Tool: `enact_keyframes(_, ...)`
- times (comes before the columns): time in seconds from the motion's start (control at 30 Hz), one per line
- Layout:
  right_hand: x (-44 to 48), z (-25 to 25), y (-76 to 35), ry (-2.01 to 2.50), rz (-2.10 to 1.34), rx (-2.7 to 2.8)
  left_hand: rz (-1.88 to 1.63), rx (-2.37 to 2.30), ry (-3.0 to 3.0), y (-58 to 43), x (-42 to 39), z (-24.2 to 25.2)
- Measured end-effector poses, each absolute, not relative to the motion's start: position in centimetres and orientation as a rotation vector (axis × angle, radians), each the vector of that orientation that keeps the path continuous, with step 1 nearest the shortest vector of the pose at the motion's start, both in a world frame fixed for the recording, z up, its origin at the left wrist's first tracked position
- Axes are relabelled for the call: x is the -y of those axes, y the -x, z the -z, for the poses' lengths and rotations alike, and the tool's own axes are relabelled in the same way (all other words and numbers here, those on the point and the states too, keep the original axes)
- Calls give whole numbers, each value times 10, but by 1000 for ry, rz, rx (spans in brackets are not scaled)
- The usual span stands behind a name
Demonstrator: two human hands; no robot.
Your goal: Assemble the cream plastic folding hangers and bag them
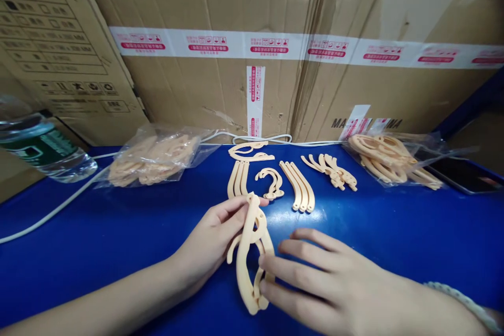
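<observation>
A beige plastic folding clothes hanger (244,268), its arms folded down together, is held upright over the blue table. My left hand (210,241) grips it near the top, thumb in front and fingers partly behind. A small curved hook sticks out at its left side. My right hand (326,278) reaches in from the right, with two fingertips on the hanger's lower right arm; its other visible fingers are spaced apart, and the thumb is hidden. Just beyond my hands lie curved hooks (273,184) and a row of hanger arms (298,186).
More arms (238,178), larger curved pieces (252,155) and short parts (333,170) lie on the blue table (157,231). Plastic bags of parts stand left (153,160) and right (381,157). A water bottle (43,142), white cable (51,218), phone (464,176) and cardboard boxes (220,89) surround them.
</observation>
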State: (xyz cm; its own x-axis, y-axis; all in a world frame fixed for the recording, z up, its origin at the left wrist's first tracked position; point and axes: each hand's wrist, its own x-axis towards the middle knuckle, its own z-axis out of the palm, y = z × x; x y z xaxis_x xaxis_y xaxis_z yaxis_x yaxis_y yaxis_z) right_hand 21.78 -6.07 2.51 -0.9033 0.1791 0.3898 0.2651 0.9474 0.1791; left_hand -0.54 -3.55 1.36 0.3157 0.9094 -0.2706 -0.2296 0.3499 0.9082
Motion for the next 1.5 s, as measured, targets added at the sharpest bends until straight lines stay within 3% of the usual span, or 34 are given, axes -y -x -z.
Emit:
enact_keyframes(0.37,48,-14,-220,441,239,2664,-747,-840,-1273,6,41,-15)
enact_keyframes(0.67,48,-9,-221,586,530,2559,-811,-954,-1395,7,46,-11)
enact_keyframes(1.5,50,-17,-224,613,412,2590,-817,-923,-1102,3,44,-20)
